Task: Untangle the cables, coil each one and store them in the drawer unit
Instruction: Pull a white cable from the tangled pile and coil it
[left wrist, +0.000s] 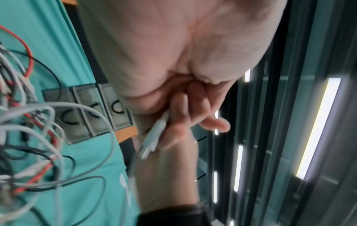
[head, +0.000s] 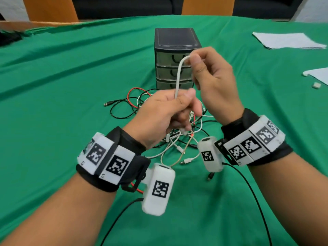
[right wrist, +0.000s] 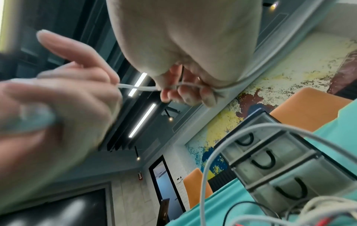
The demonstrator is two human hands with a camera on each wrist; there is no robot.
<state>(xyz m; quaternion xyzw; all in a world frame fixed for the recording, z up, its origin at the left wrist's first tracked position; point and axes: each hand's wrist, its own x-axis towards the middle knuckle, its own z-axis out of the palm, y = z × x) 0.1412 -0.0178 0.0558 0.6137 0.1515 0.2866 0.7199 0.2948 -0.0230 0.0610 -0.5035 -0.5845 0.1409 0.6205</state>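
The desk [head: 71, 68] was covered with a green cloth and filled most of the head view. At its middle, toward 12 o'clock from the hands, stood the drawer unit [head: 175, 55], dark, with three clear drawers, all pushed in, each with a black curved handle. At 2 o'clock near the far edge lay some white sheets of paper [head: 285, 40].

The left hand [head: 163, 110] was raised above the desk, its fingers curled, and it pinched a white cable [head: 178, 77] between thumb and fingers. The right hand [head: 211, 77] was higher, in front of the drawer unit, and its fingertips pinched the same cable at the top of a loop. Between the two hands the cable ran almost upright. In the left wrist view a white plug end [left wrist: 152, 142] stood out below the fingers.

Under the hands, just at 6 o'clock of the drawer unit, a pile of cables [head: 177, 139] lay on the cloth: white, black and red ones, crossing each other. One black cable with a plug [head: 113, 105] reached out toward 9 o'clock.
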